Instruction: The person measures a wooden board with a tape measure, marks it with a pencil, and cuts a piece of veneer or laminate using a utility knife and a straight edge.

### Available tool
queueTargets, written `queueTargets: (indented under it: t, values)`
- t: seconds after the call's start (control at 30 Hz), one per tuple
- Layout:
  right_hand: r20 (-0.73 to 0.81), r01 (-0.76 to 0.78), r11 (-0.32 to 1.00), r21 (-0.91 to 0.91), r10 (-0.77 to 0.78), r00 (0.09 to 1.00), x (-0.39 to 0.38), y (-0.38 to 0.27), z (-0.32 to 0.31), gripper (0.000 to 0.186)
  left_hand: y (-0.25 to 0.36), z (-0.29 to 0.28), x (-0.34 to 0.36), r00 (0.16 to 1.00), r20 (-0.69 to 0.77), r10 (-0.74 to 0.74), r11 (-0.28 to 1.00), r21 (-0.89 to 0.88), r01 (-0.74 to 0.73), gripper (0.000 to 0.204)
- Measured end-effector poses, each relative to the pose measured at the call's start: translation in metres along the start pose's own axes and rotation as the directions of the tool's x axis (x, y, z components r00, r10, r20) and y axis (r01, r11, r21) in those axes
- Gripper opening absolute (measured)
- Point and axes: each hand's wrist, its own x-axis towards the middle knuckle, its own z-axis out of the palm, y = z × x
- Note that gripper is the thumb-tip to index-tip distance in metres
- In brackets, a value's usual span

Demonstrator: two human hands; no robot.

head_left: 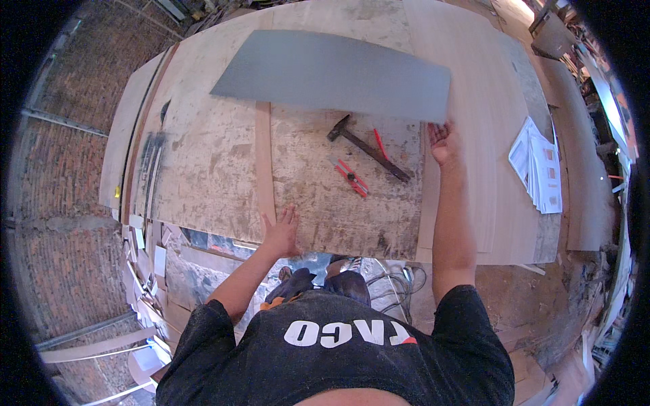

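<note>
My left hand (281,233) rests with spread fingers on the worn plywood table (196,169), over the lower end of a thin wooden strip (263,149). My right hand (441,142) is palm up by the lower right corner of a grey rectangular sheet (332,71), fingers loosely bent and apart; whether they touch it is unclear. The sheet's lower edge is slightly blurred. Below it lie a hammer (365,150), red-handled pliers (351,177) and another thin red tool (380,142).
Pale wood sheets (487,95) cover the table's right part, with a stack of papers (538,169) on them. A brick wall (61,169) runs along the left. Offcuts (159,260) and looped cables (396,287) lie below the near edge, by my feet.
</note>
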Motion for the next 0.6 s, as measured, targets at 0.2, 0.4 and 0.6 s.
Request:
queueTargets:
  t: [0.2, 0.4, 0.6]
  values:
    - [0.269, 0.497, 0.233, -0.836, -0.615, 0.741, -0.021, 0.056, 0.010, 0.030, -0.015, 0.007, 0.004, 0.997, -0.042, 0.066, 0.995, -0.070, -0.069, 0.124]
    - [0.491, 0.528, 0.069, -0.847, -0.280, 0.825, -0.051, 0.147, -0.036, 0.039, -0.016, -0.009, 0.003, 0.984, -0.129, 0.122, 0.982, -0.129, -0.138, 0.107]
    - [0.615, 0.369, -0.633, -0.680, -0.220, 0.757, -0.105, 0.166, 0.038, 0.033, -0.048, 0.039, -0.020, 0.968, -0.216, 0.124, 0.978, -0.136, -0.156, 0.100]
